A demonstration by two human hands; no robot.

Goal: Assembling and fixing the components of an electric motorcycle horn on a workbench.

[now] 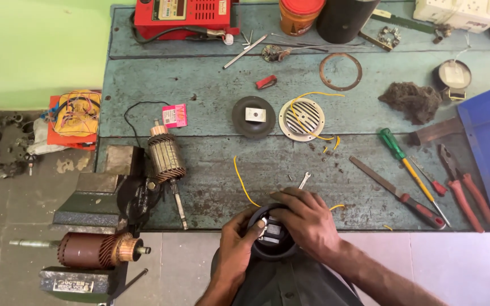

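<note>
Head view: both hands (276, 226) grip a round black housing (272, 235) at a worn blue workbench (211, 85) beside a green wall (35, 51).

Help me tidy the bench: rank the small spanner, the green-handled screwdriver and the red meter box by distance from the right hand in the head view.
From the right hand:
1. Small spanner, just above.
2. Green-handled screwdriver, to the right.
3. Red meter box, far top left.

- Pretty clearly a small electrical repair workshop, motors and such
- Worn blue wooden workbench (211, 79), scuffed all over
- Bench vise (86, 198) with motor armatures (165, 157) beside it
- Screwdriver (412, 173), file (395, 191), pliers (465, 190) scattered about
- Red meter box (182, 16) at the back
</note>
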